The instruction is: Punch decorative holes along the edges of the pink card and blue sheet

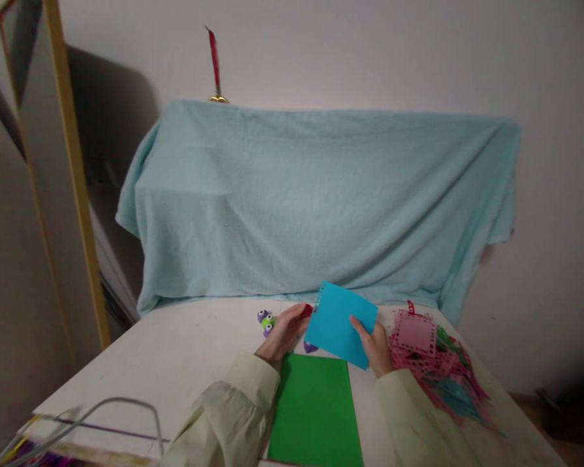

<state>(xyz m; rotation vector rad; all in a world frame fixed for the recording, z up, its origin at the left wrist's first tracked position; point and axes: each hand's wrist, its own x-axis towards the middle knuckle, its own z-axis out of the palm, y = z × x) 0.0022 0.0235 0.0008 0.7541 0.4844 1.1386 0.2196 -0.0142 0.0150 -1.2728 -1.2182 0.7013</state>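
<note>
My right hand [377, 344] grips a square sheet of blue paper [340, 324], thumb on top, holding it tilted above the table. A row of small cut-outs runs along the sheet's left edge. At that edge my left hand [289, 329] is closed around a small red craft punch [307, 311], mostly hidden by the fingers. Whether the punch bites the paper cannot be made out. Below the hands lies a green rectangular sheet or board [316, 408]. Purple and green punches [267, 322] stand just left of my left hand, and another purple piece [310, 347] shows beneath the blue paper.
To the right lies a heap of pink, green and blue paper shreds [442, 373], with a pink punched-edge square [415, 333] on it. A grey wire handle [121, 400] rises at the front left. Behind the white table [199, 344] hangs a pale blue cloth [292, 201].
</note>
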